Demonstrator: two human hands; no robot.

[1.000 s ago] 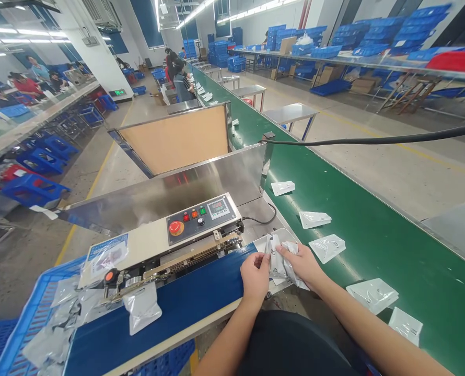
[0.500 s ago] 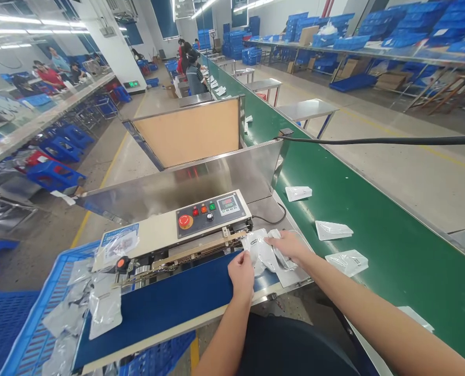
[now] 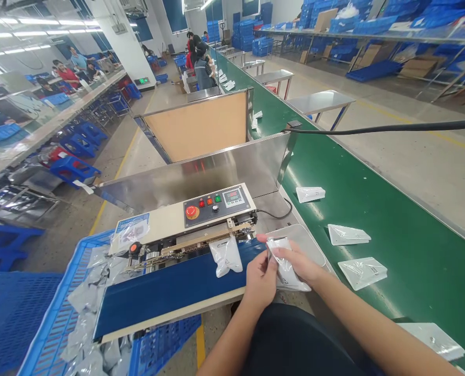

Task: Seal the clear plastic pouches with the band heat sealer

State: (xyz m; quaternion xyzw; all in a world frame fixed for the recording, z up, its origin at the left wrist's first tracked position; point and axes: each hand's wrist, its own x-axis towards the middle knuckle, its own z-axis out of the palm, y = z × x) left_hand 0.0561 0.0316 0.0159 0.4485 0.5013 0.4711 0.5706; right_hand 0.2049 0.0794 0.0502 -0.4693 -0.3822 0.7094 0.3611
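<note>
Both hands hold one white pouch [image 3: 289, 269] over the right end of the sealing machine. My left hand [image 3: 262, 277] pinches its upper left edge, fingers closed. My right hand [image 3: 299, 261] grips the pouch's upper right side, thumb across its front. A second white pouch [image 3: 227, 256] hangs from the machine's sealing strip over the dark blue belt [image 3: 170, 287]. The control panel [image 3: 216, 205] with a red knob and lit display sits above that strip.
White pouches [image 3: 349, 235] lie spaced along the green conveyor [image 3: 334, 177] at the right. A blue basket [image 3: 52, 313] at the left holds many pouches. Metal panels [image 3: 201, 167] stand behind the machine. People work farther back.
One pouch has moved left along the sealing strip, out of my hands. My hands now hold another pouch together. A pouch at the belt's left end is gone from there. The view has shifted slightly.
</note>
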